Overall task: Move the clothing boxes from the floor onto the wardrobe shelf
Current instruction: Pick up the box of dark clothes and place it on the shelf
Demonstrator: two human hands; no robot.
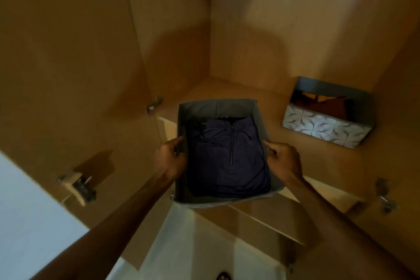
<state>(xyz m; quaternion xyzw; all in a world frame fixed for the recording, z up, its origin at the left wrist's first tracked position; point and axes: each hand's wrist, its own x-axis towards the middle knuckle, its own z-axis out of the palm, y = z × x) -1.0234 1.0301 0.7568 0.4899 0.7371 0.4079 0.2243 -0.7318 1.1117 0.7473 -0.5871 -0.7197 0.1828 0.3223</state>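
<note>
The grey box (218,107), open-topped with a folded navy garment (227,154) inside, sits half across the front edge of the wardrobe shelf (250,95). Its far end is over the board and its near end juts out toward the person. Whether its base rests on the shelf or hangs just above it cannot be told.

The left hand (169,161) grips the left wall and the right hand (285,161) grips the right wall, each at the rim about midway along. The fingers (270,145) are curled tight onto the fabric, so the box lies squarely between the two hands.

This looks like the placing step. The next move calls for a level push inward until the near end clears the edge, and only then letting go. A patterned box (322,129) stands on the same shelf to the right, well apart, so there is room.
</note>
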